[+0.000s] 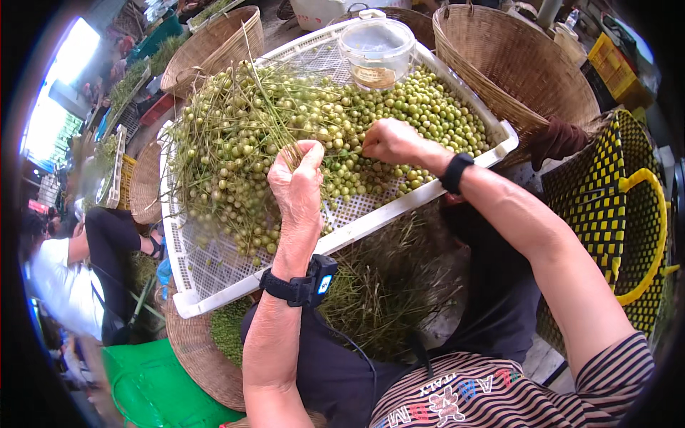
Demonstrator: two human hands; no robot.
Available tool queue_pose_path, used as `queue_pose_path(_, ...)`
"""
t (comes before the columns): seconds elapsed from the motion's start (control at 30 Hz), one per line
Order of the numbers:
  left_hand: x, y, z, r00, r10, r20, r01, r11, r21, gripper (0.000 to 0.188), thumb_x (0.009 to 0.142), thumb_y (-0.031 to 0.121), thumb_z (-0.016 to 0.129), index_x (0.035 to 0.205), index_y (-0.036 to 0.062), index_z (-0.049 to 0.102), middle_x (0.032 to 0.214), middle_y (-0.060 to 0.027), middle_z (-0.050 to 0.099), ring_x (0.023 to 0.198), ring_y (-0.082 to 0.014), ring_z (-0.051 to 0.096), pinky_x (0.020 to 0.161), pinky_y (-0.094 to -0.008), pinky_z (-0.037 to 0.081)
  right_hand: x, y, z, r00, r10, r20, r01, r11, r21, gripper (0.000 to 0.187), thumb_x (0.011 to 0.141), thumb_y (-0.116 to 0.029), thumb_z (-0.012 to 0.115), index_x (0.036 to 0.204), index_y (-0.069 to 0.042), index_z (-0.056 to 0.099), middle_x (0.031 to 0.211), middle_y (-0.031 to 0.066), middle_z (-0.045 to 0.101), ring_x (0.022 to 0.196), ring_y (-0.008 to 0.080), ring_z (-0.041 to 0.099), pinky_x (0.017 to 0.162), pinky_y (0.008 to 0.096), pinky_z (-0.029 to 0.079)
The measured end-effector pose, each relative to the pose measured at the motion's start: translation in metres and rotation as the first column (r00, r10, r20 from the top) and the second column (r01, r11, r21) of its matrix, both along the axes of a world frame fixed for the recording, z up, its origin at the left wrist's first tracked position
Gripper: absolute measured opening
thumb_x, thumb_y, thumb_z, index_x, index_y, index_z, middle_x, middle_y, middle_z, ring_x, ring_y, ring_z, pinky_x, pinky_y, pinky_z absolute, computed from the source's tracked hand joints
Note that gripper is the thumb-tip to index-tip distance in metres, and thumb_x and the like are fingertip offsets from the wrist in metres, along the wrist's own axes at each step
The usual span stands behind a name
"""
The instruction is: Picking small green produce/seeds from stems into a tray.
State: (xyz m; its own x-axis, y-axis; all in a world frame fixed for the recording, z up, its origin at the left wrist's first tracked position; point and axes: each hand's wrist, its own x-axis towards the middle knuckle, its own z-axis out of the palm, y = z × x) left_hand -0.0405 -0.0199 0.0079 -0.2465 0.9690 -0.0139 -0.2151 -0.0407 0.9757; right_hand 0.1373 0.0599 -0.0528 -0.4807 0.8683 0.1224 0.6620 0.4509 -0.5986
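A white mesh tray (357,227) lies tilted across the space in front of me, heaped with small round green fruits. On its left side the fruits (225,160) still hang on thin stalks; loose fruits (446,107) fill the right side. My left hand (296,184) is closed on a bunch of thin green stalks (270,107), which point up and away over the heap. Just right of it, my right hand (396,141) has its fingers pinched together low over the fruits; what they hold is hidden. A clear plastic tub (376,53) stands at the tray's far edge.
Large woven baskets (514,64) stand beyond the tray. At the right is a black-and-yellow woven bag (596,207). Cut stalks (385,285) lie below the tray by my legs. A green plastic stool (160,381) is at lower left, and a seated person (71,278) is at far left.
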Motion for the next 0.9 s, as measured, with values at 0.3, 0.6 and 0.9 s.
queue_pose_path(0.3, 0.023, 0.006, -0.009, 0.998, -0.068, -0.013, 0.068, 0.997, -0.024, 0.007, 0.08, 0.008, 0.058, 0.085, 0.0045, 0.061, 0.063, 0.0082, 0.048, 0.05, -0.0003, 0.036, 0.045, -0.0165, 0.027, 0.039, -0.004, 0.037, 0.819, -0.317, -0.479, -0.159, 0.676, -0.719, 0.017, 0.083, -0.022, 0.058, 0.084, -0.006, 0.061, 0.076, 0.0019, 0.064, 0.065, 0.0077, 0.057, 0.053, 0.02, 0.041)
queue_pose_path(0.6, 0.049, 0.015, -0.021, 0.993, -0.087, -0.082, 0.081, 0.994, -0.07, 0.013, 0.082, 0.009, 0.058, 0.093, 0.0023, 0.063, 0.062, 0.0044, 0.052, 0.049, -0.0026, 0.04, 0.043, -0.0168, 0.032, 0.037, -0.017, 0.052, 0.612, -0.484, -0.625, -0.416, 0.475, -0.775, 0.017, 0.084, -0.014, 0.056, 0.096, -0.002, 0.056, 0.084, 0.0068, 0.064, 0.069, 0.0112, 0.062, 0.05, 0.0183, 0.051)
queue_pose_path(0.9, 0.046, 0.022, -0.013, 0.932, -0.32, 0.168, 0.354, 0.904, -0.241, 0.011, 0.078, 0.015, 0.065, 0.075, 0.0063, 0.059, 0.057, 0.0034, 0.048, 0.045, -0.0047, 0.04, 0.042, -0.0176, 0.034, 0.027, -0.038, 0.058, 0.642, -0.462, -0.611, -0.288, 0.593, -0.752, 0.015, 0.08, -0.014, 0.057, 0.091, -0.004, 0.062, 0.082, 0.003, 0.06, 0.063, 0.0071, 0.056, 0.05, 0.0164, 0.047)
